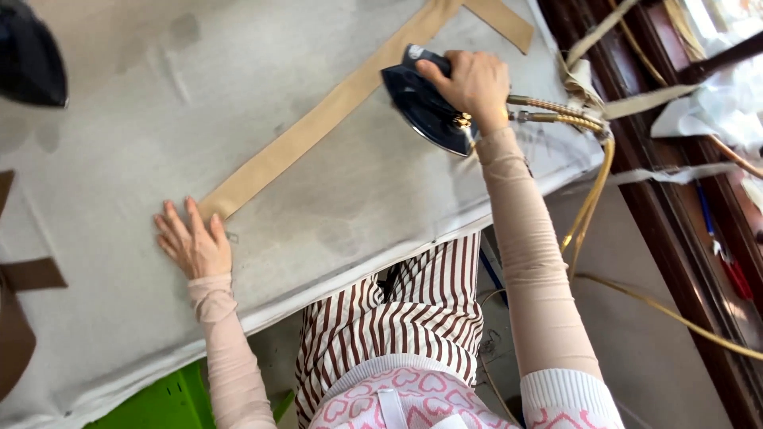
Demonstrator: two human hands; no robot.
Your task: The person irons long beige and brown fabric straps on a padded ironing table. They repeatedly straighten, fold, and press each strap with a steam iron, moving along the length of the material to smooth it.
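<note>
Pink knit cuffs with a heart pattern and a striped brown-and-white garment sit closest below the lens, against the near edge of the table; that table, padded in a pale grey cloth with darker blotches, fills most of the view and runs off the frame at top and left; across it lies a long tan fabric strip, flat, stretching diagonally from its squared end by the lower left up toward the top edge, where a second tan piece branches off to the right. On the strip's upper part rests a dark blue iron, its sole down on the cloth and its pointed nose toward the person; the right hand has its grip closed around the iron's handle from above, forearm in a pale sleeve; braided gold hoses leave the iron's rear and loop down past the table's right edge. The left hand lies flat, fingers spread wide and holding nothing, its fingertips pressing the table right at the strip's near end. Another dark iron shows in part at the upper left corner; brown fabric pieces lie at the left edge; a green crate shows below the table.
</note>
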